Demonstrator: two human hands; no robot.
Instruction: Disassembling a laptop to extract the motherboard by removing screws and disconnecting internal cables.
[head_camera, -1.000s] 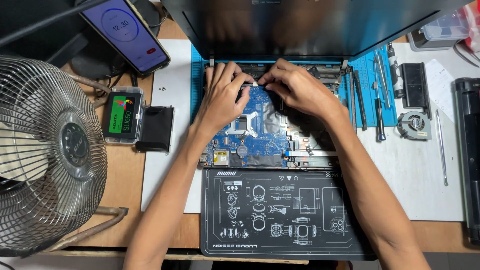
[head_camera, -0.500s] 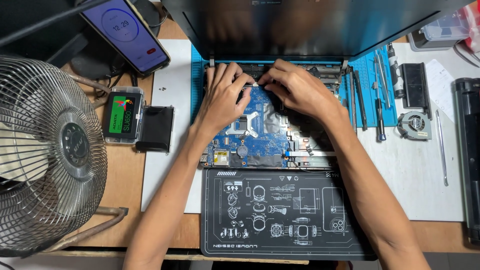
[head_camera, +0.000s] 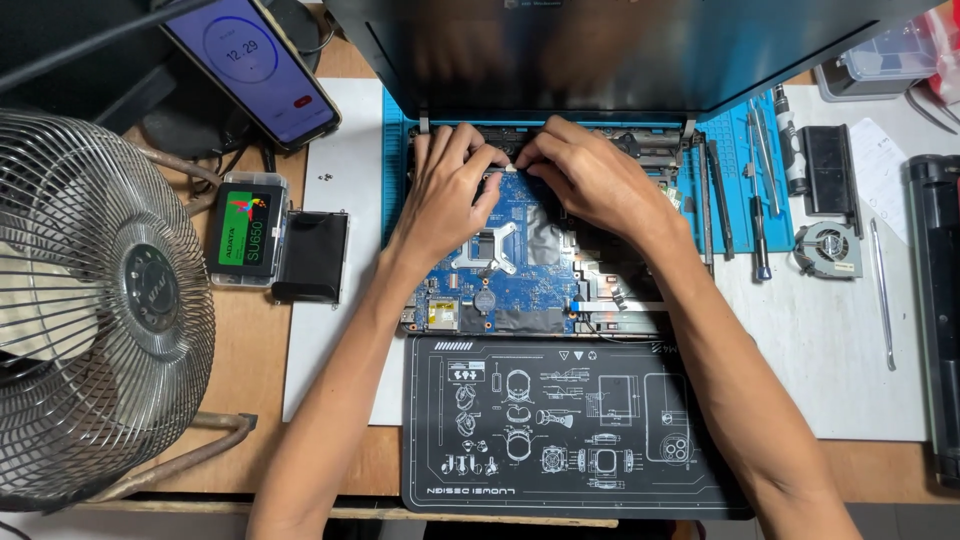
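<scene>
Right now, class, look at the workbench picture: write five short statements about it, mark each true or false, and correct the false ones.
1. Both hands rest on the blue circuit board. True.
2. The left hand holds a screwdriver. False: its fingers hold no tool.
3. A wire-caged fan stands at the left. True.
4. The small cooling fan sits on the board. False: it lies apart, on the white mat.
5. The right hand touches the phone. False: the phone is far left.
</scene>
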